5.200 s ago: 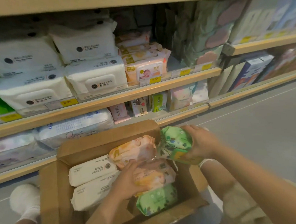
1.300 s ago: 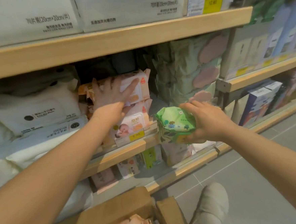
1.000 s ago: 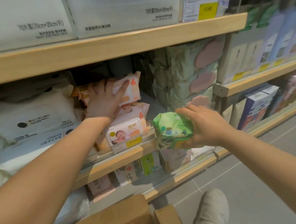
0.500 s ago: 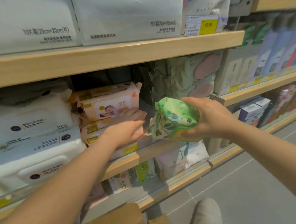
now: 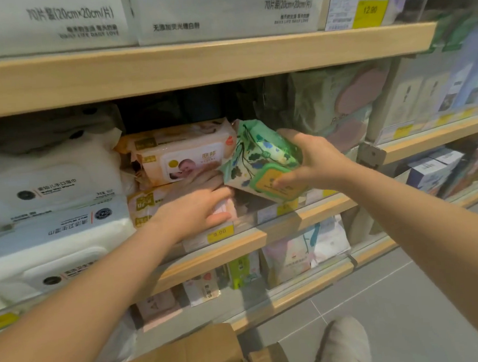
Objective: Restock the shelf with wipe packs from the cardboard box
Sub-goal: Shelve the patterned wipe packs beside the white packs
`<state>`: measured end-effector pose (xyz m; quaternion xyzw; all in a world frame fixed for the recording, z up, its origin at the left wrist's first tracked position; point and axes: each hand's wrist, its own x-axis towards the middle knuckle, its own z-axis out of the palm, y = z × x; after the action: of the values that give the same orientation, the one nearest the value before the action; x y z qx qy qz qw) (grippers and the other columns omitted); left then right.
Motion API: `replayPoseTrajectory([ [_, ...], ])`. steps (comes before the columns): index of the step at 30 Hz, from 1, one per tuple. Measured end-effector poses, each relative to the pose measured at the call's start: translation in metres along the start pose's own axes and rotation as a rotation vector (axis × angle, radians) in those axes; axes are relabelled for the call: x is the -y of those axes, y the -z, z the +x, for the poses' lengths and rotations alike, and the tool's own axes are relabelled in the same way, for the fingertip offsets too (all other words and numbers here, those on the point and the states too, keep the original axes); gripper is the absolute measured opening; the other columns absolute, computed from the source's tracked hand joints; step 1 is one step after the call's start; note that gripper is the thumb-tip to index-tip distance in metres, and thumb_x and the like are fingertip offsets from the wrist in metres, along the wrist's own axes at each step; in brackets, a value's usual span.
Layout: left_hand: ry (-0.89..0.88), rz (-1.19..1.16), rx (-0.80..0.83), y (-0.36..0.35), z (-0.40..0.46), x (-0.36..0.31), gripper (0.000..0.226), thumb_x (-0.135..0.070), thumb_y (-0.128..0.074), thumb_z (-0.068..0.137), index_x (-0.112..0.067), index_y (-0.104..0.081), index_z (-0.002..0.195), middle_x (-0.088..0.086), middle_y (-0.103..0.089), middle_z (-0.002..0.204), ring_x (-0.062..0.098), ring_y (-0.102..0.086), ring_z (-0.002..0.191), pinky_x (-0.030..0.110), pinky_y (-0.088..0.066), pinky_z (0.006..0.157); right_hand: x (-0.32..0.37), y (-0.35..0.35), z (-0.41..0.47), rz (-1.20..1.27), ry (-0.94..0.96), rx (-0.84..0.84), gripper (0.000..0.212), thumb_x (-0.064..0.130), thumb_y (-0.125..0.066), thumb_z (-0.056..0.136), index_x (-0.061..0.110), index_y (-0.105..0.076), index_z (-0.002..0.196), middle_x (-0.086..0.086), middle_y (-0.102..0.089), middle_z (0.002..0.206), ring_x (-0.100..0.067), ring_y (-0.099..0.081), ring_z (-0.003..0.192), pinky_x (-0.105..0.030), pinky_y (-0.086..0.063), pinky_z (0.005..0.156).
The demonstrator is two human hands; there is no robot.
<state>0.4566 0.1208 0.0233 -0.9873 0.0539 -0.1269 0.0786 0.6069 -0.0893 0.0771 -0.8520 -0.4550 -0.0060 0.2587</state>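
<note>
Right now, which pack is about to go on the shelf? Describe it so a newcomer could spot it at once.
Find the middle wooden shelf with the stacked orange baby-wipe packs. Just right of that stack, the right hand holds the green wipe pack tilted above the shelf edge. It is the only pack with a leaf print and an orange, green-rimmed lid.

- Right hand point(image 5: 317, 159) grips a tilted green wipe pack point(image 5: 262, 162) at the shelf point(image 5: 236, 244) front.
- Left hand point(image 5: 197, 212) rests on the lower orange wipe pack point(image 5: 149, 205).
- Cardboard box point(image 5: 188, 359) sits below.
</note>
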Motion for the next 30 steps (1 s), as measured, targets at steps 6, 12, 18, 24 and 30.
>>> replayPoseTrajectory([
  [6,0.191,-0.239,0.056,-0.006,-0.005,-0.004,0.055,-0.045,-0.058,0.087,-0.027,-0.03,0.13,0.004,-0.057,0.115,0.024,-0.058,0.102,0.032,-0.046,0.072,-0.001,-0.001,0.001,-0.085,0.058,-0.046,0.1,0.036,-0.085,0.064,0.022,-0.028,0.145,-0.002,-0.05,0.135,-0.021,-0.048,0.121,-0.035,-0.042,0.093],
  [12,0.314,-0.261,0.084,-0.005,-0.008,-0.008,0.076,-0.047,-0.06,0.085,-0.025,-0.011,0.138,0.008,-0.057,0.099,0.024,-0.054,0.086,0.031,-0.04,0.065,-0.004,-0.013,0.001,-0.066,0.037,0.018,0.099,0.03,-0.085,0.065,0.019,-0.027,0.145,-0.004,-0.049,0.132,-0.021,-0.046,0.119,-0.029,-0.039,0.091],
  [18,0.202,-0.26,0.06,-0.005,-0.004,-0.007,0.061,-0.042,-0.054,0.09,-0.038,-0.025,0.144,0.001,-0.054,0.125,0.02,-0.055,0.105,0.03,-0.042,0.078,-0.007,-0.011,0.008,-0.269,0.096,0.088,0.102,0.03,-0.084,0.065,0.022,-0.024,0.147,-0.003,-0.054,0.123,-0.022,-0.052,0.104,-0.028,-0.04,0.077],
  [24,0.201,-0.272,0.035,-0.007,-0.006,-0.006,0.06,-0.043,-0.057,0.087,-0.039,-0.03,0.14,-0.001,-0.042,0.133,0.019,-0.057,0.099,0.034,-0.049,0.076,-0.011,-0.009,0.013,-0.284,0.087,0.101,0.083,0.029,-0.086,0.062,0.021,-0.043,0.133,0.008,-0.048,0.095,-0.015,-0.048,0.085,-0.024,-0.035,0.069],
  [30,0.157,-0.273,0.02,-0.005,-0.007,-0.008,0.065,-0.039,-0.058,0.088,-0.034,-0.027,0.145,-0.007,-0.045,0.142,0.016,-0.047,0.126,0.035,-0.043,0.099,-0.021,-0.015,0.018,-0.191,0.106,0.11,0.105,0.029,-0.089,0.057,0.026,-0.029,0.143,0.001,-0.055,0.121,-0.017,-0.054,0.099,-0.027,-0.046,0.078],
])
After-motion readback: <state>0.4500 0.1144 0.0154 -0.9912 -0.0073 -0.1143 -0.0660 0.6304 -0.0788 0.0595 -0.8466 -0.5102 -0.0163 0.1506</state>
